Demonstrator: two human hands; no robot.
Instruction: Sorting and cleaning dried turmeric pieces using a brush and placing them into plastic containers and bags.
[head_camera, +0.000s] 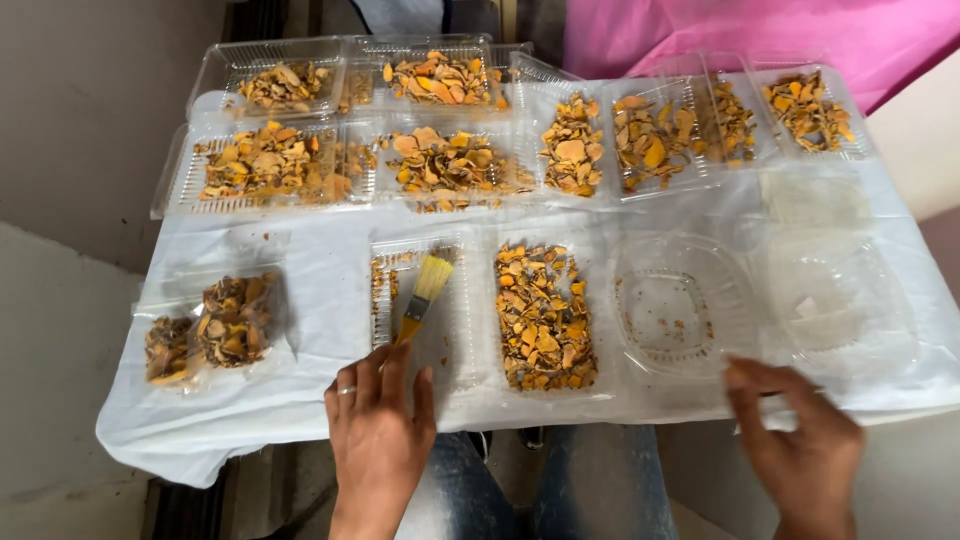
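Two hands: left hand (378, 425) pinches brush (424, 295); right hand (800, 440) spread on white cloth (300, 290).
Brush: bristles over nearly emptied tray (455, 340).
Advice: sweep gently toward the filled tray (543, 315), keeping dried orange pieces inside.

The left hand (378, 425) reaches forward, back upward, a ring on one finger, fingers closed loosely together in a grip. The right hand (800, 435) lies low at the right, palm down, fingers spread and slightly blurred.

Brush handle (408, 330) hidden under left fingers
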